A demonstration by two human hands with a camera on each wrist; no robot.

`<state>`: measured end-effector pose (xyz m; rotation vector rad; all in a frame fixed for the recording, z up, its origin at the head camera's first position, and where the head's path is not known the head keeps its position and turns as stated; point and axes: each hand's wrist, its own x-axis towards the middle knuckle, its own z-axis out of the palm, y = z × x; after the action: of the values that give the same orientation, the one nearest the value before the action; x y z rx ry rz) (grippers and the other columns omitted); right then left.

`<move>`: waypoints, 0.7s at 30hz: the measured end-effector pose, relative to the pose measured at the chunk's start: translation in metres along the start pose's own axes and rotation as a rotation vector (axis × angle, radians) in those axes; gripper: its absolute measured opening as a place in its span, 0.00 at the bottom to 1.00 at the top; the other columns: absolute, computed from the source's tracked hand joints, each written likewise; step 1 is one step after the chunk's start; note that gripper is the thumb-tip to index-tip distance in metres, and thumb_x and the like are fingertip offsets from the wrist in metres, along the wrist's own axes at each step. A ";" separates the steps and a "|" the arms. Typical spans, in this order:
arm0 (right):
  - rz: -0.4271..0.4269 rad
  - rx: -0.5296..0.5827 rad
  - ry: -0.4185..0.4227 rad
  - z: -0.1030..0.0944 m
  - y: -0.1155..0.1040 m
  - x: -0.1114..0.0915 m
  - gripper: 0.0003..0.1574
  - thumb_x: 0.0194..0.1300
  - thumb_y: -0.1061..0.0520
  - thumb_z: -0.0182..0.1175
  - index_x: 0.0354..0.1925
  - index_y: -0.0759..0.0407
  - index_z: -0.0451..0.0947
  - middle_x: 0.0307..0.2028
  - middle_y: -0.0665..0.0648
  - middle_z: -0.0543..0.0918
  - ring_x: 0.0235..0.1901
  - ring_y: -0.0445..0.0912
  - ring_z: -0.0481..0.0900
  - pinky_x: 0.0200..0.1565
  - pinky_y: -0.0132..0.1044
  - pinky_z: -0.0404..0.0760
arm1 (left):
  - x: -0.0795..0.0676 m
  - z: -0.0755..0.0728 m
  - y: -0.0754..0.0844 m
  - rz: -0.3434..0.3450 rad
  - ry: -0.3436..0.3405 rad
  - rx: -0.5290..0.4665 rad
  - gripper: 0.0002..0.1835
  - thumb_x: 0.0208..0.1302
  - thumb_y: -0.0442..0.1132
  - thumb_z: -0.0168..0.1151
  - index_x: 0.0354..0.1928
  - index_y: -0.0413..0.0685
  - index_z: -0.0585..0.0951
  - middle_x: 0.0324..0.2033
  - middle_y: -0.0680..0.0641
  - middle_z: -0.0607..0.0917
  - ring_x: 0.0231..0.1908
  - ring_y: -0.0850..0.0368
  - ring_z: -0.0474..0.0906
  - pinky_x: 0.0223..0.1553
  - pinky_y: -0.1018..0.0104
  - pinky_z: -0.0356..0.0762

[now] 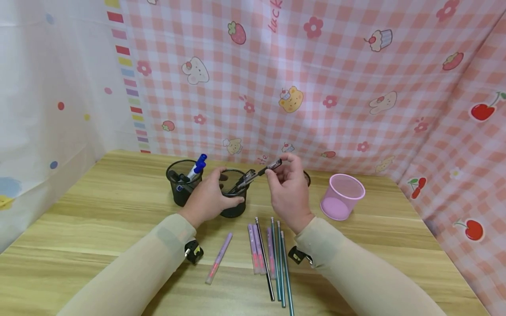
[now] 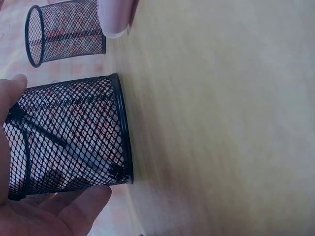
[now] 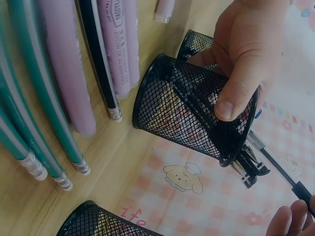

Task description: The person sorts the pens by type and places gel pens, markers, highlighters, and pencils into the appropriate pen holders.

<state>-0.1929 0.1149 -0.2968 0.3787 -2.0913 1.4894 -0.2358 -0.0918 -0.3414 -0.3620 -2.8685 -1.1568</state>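
Note:
My left hand (image 1: pixel 207 197) grips the middle black mesh pen cup (image 1: pixel 234 210), thumb on the near side and fingers round the far side. Inside that cup, black pens (image 3: pixel 248 169) lean with their clip ends past the rim. Between thumb and fingers, my right hand (image 1: pixel 290 193) pinches a clear-barrelled pen (image 3: pixel 270 160) with black parts. It slants down to the left, its lower end at the cup's mouth; whether the tip is inside I cannot tell. In the left wrist view the mesh cup (image 2: pixel 74 137) fills the left side.
Left stands another black mesh cup (image 1: pixel 179 195) with blue-capped markers (image 1: pixel 199 166). A third black cup (image 1: pixel 307 177) is mostly hidden behind my right hand. Right of it stands a pink cup (image 1: pixel 341 197). Purple highlighters (image 1: pixel 219 259), teal pencils (image 1: pixel 278 267) and a black pencil (image 1: pixel 265 263) lie in front.

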 end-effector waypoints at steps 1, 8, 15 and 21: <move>-0.004 -0.005 -0.001 0.000 0.000 0.000 0.22 0.74 0.67 0.61 0.61 0.61 0.65 0.36 0.64 0.83 0.29 0.45 0.77 0.31 0.30 0.75 | 0.000 0.000 0.000 0.000 0.000 0.000 0.59 0.58 0.62 0.77 0.82 0.45 0.56 0.71 0.39 0.76 0.67 0.38 0.78 0.65 0.42 0.79; -0.021 -0.034 -0.019 0.000 0.002 -0.002 0.21 0.74 0.66 0.63 0.60 0.59 0.67 0.35 0.62 0.84 0.28 0.44 0.77 0.30 0.30 0.75 | 0.000 0.000 0.000 -0.002 0.001 -0.001 0.59 0.58 0.62 0.78 0.82 0.45 0.56 0.72 0.39 0.76 0.67 0.38 0.78 0.65 0.42 0.78; -0.023 -0.109 -0.019 0.002 0.004 -0.006 0.16 0.75 0.63 0.63 0.58 0.57 0.74 0.34 0.59 0.86 0.26 0.45 0.76 0.28 0.32 0.74 | 0.000 0.000 0.001 -0.004 0.003 0.004 0.59 0.58 0.62 0.78 0.82 0.44 0.57 0.71 0.38 0.77 0.66 0.38 0.78 0.65 0.42 0.79; -0.020 -0.119 -0.035 0.002 0.003 -0.008 0.14 0.76 0.62 0.63 0.56 0.56 0.76 0.34 0.58 0.87 0.26 0.45 0.76 0.27 0.32 0.74 | -0.001 -0.001 0.002 -0.004 -0.004 0.000 0.59 0.58 0.63 0.77 0.82 0.45 0.57 0.71 0.39 0.77 0.66 0.39 0.78 0.64 0.43 0.79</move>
<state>-0.1888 0.1138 -0.3041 0.3820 -2.1849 1.3485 -0.2350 -0.0915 -0.3397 -0.3586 -2.8740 -1.1578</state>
